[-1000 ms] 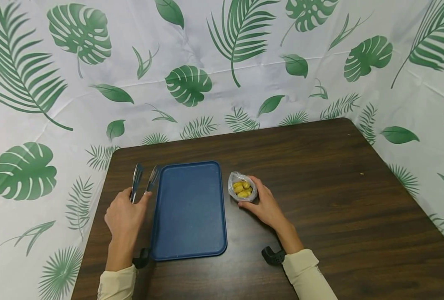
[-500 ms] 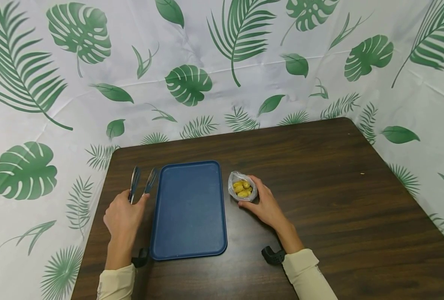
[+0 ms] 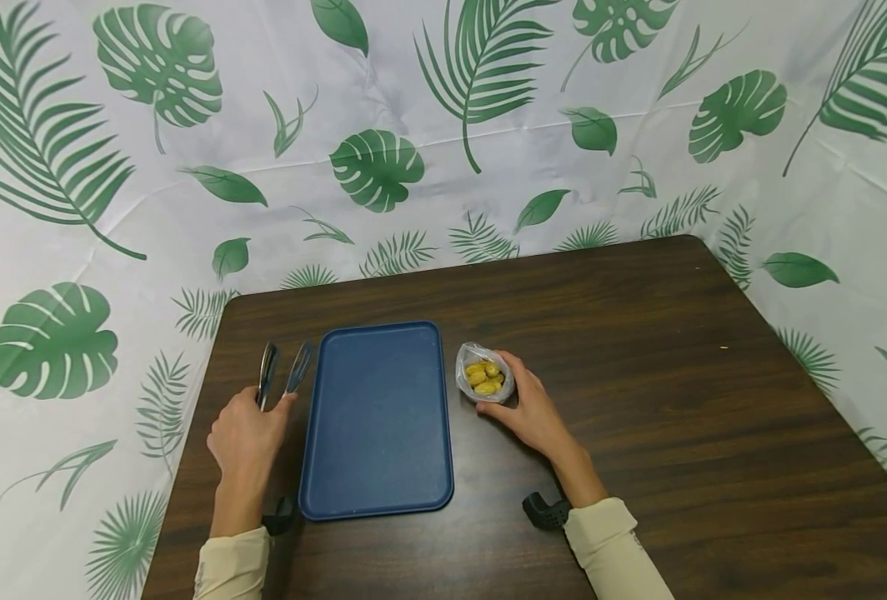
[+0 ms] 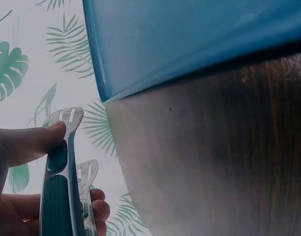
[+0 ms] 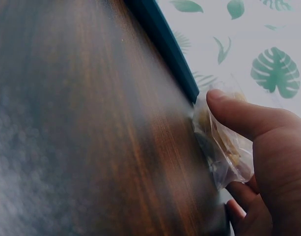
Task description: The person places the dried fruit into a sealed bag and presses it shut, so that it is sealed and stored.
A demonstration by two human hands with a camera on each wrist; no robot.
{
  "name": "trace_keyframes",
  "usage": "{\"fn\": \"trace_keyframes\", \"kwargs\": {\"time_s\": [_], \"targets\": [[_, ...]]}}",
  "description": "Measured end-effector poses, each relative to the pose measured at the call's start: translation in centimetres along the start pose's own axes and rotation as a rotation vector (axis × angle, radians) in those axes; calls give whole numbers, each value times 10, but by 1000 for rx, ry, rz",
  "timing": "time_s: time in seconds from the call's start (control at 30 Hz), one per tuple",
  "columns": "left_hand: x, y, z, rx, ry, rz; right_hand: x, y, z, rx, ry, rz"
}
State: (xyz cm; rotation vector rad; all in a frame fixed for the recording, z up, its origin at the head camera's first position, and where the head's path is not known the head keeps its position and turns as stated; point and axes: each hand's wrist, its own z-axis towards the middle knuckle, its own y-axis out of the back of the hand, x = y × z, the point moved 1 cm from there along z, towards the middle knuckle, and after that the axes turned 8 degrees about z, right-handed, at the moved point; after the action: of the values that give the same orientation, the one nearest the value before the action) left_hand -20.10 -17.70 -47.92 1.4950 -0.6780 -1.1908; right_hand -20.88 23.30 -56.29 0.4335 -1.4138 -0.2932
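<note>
My left hand (image 3: 244, 437) grips a pair of metal tongs (image 3: 267, 367) left of the blue tray (image 3: 378, 421). The tongs' two arms are spread apart and point away from me. In the left wrist view, the tongs (image 4: 59, 201) show dark green grips and slotted tips, with the thumb on one arm and fingers on the other. Right of the tray, my right hand (image 3: 537, 417) is curled round a clear plastic bag (image 3: 463, 368) with several yellow-green oval pieces (image 3: 484, 377) inside. In the right wrist view, the thumb lies against the crinkled bag (image 5: 226, 150).
The tray lies flat on a dark wood-grain table (image 3: 638, 375), between my hands. A white cloth with green leaves (image 3: 376, 171) hangs behind the table and along both sides. A tiny pale speck (image 3: 724, 347) lies on the table at right.
The tongs' tips have dropped slightly toward me, with a small shift of my left hand. My right hand and the bag have stayed in place.
</note>
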Motion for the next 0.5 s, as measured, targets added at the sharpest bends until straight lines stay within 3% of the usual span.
{"fn": "trace_keyframes", "kwargs": {"time_s": [0.3,0.5], "targets": [[5,-3,2,30,10,32,1,0,-1,3,-4,-2],[9,-7,4,83,10,67,0,0,0,4,2,7]]}}
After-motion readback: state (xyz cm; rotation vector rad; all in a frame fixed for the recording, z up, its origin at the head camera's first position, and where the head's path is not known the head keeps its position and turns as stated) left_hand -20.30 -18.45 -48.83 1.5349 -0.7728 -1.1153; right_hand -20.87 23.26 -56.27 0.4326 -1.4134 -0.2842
